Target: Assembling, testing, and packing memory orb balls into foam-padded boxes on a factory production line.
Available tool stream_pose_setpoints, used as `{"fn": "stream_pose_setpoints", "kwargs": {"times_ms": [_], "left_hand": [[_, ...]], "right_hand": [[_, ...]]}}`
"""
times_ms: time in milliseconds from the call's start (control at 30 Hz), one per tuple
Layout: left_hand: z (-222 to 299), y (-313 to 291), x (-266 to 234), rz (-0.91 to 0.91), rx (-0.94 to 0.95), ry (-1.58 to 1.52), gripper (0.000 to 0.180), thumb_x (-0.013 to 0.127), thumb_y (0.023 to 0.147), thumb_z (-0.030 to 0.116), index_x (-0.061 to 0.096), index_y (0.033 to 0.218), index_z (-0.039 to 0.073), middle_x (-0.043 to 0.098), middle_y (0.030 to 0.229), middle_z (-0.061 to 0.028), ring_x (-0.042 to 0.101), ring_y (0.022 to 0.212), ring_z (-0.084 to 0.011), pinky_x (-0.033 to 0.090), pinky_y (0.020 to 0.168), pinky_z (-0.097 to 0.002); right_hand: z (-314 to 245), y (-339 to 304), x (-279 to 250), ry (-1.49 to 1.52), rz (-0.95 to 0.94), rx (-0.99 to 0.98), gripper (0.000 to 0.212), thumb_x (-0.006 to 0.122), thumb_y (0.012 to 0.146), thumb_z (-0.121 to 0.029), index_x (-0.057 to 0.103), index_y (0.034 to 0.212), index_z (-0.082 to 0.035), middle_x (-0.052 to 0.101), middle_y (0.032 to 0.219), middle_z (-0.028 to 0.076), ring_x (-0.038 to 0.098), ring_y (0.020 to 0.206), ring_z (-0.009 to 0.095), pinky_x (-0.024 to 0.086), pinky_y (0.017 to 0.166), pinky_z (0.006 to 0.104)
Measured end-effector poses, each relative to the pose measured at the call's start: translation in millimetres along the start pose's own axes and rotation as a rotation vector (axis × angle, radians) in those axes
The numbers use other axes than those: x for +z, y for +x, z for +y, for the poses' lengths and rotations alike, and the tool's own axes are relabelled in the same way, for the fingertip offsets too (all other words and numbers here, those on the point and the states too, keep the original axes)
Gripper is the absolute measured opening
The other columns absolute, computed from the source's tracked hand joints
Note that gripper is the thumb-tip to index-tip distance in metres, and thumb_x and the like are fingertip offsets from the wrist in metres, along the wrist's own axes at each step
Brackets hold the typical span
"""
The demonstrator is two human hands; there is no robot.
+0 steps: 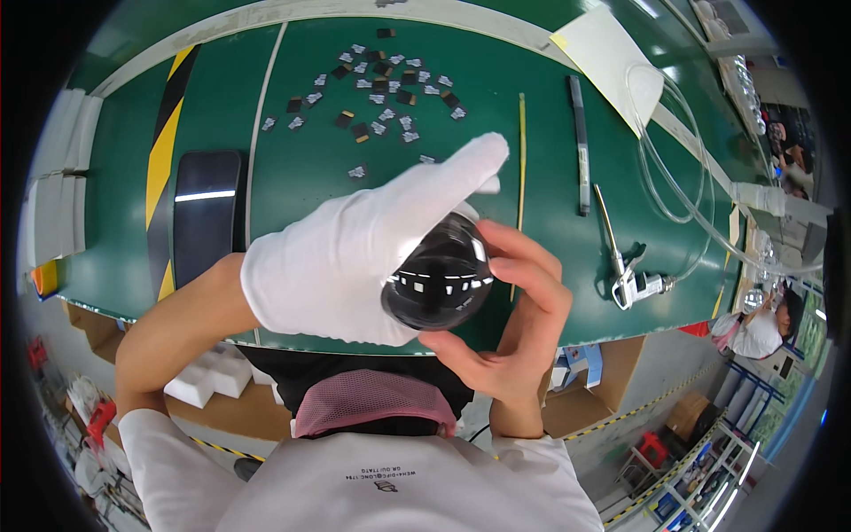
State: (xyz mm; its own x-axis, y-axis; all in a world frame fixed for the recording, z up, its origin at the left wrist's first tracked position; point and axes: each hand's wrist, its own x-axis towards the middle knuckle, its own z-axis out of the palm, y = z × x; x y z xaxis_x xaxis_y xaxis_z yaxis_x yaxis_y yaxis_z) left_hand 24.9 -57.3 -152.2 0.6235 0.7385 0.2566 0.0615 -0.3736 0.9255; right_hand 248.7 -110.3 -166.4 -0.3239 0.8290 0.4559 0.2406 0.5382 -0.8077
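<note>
Green worktop [306,195] under bright ceiling reflections; small black cards [379,86] scattered loosely toward 11–12 o'clock of the hands, a black slab with a glossy face [206,213] at 9–10, a dark pen [579,146] between 1 and 2, an air gun [628,285] at 3. Glossy black dome [439,279] is at mid-view, held up near the worktop's front edge. Bare right hand [529,332]: fingers bent onto the dome's 1–3 o'clock side, thumb at its 6, gripping across it. Gloved left hand [341,253]: against the 9–11 side, one digit stretched toward 1 o'clock; the others are hidden, so cannot tell whether they close underneath. Risk, judged: smooth curve plus slick glove fabric could let the dome slip, likeliest if the right thumb eases off; bare fingertips could leave prints, grit under the glove could scratch. Orientation: rounded, shiny face points up toward the wearer; outline near circular, so no long axis discernible; underside not visible.
</note>
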Motion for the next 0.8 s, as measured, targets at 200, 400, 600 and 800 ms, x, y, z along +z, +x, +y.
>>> {"fn": "stream_pose_setpoints", "kwargs": {"times_ms": [200,400,600,800], "left_hand": [[-2,-3,-4,-0.086,-0.053,-0.007,0.124,0.093,0.067,0.014,0.017,0.164,0.002,0.066,0.131,-0.0166,0.069,0.107,-0.0329,0.055,0.093,-0.0372],[-1,-4,0,0.041,0.070,0.081,0.106,0.093,0.069,0.015,0.034,0.156,0.000,0.068,0.126,-0.0171,0.070,0.104,-0.0366,0.057,0.086,-0.0410],[3,-9,4,0.116,0.082,0.112,0.095,0.093,0.069,0.017,0.044,0.149,0.002,0.070,0.122,-0.0168,0.071,0.098,-0.0370,0.059,0.081,-0.0423],[15,-5,-4,0.044,-0.028,0.129,0.087,0.093,0.070,0.019,0.049,0.143,0.002,0.072,0.118,-0.0146,0.073,0.093,-0.0348,0.060,0.076,-0.0393]], "right_hand": [[-3,0,0,-0.083,-0.012,0.029,0.095,0.098,0.068,-0.025,0.044,0.142,0.000,0.056,0.136,0.027,0.060,0.124,0.038,0.051,0.104,0.0450],[4,-13,1,-0.061,-0.039,0.026,0.094,0.097,0.071,-0.028,0.046,0.143,0.003,0.051,0.140,0.029,0.058,0.127,0.039,0.053,0.104,0.0472],[-4,-14,3,0.199,0.087,0.124,0.090,0.095,0.073,-0.016,0.043,0.144,0.002,0.048,0.144,0.030,0.059,0.128,0.040,0.059,0.101,0.0467],[-2,-16,1,0.241,0.084,0.105,0.088,0.094,0.073,-0.012,0.043,0.143,-0.001,0.046,0.145,0.030,0.059,0.129,0.039,0.061,0.098,0.0459]]}}
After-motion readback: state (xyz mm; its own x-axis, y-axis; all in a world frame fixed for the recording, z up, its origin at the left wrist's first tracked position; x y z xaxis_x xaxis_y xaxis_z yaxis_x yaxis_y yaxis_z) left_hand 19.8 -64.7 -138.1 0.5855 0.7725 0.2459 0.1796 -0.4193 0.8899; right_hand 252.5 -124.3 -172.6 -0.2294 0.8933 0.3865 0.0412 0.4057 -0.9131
